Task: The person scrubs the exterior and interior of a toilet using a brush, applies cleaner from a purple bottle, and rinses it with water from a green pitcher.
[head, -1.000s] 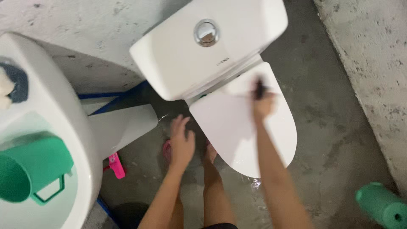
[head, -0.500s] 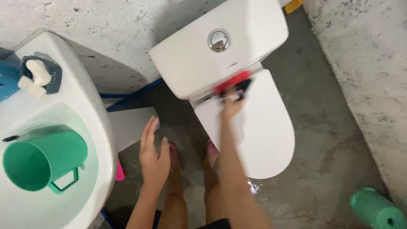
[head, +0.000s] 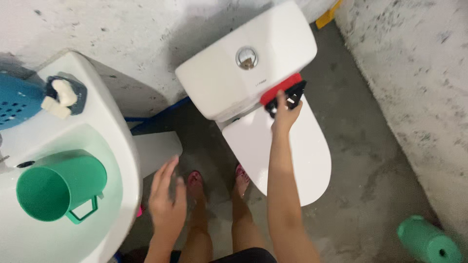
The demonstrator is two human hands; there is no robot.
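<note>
Red-edged scrubber (head: 282, 89) now farther right along cistern (head: 229, 73), right hand (head: 285, 114) gripping it, left hand (head: 165, 202) spread.

Single head view: steep downward look from standing height, facing the toilet (head: 273, 122) just beyond the right hand (head: 284, 114).

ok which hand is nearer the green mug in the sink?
Left. The left hand hangs open just right of the sink holding the green mug; the right hand grips a red brush at the toilet tank.
</note>
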